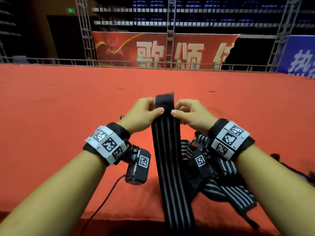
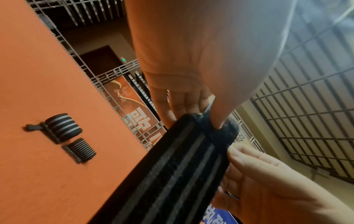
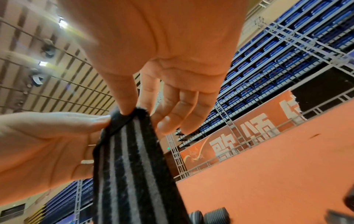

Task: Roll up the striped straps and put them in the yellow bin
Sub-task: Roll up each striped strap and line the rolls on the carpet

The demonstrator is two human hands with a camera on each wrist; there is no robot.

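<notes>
1. Hands first: the left hand [image 1: 143, 114] and the right hand [image 1: 189, 114] each pinch one side edge of the long black elastic strap with grey stripes [image 1: 167, 159], thumbs on top, near its plain black end.
2. Below the fingers [image 1: 160, 110] the strap hangs down toward the person, over the edge of the red cloth-covered tabletop [image 1: 51, 99].
3. Under the right wrist lies a loose pile of more black-and-grey striped straps [image 1: 226, 188]; two already rolled striped straps [image 2: 64, 128] rest on the tabletop, well apart from the left fingers.
4. No yellow bin shows in any view.
5. Risk, as I judge: the first fold may go crooked if one thumb leads, giving a cone-shaped roll.
6. Weight of the hanging part could pull the end out of a light pinch, or loosen the roll.
</notes>
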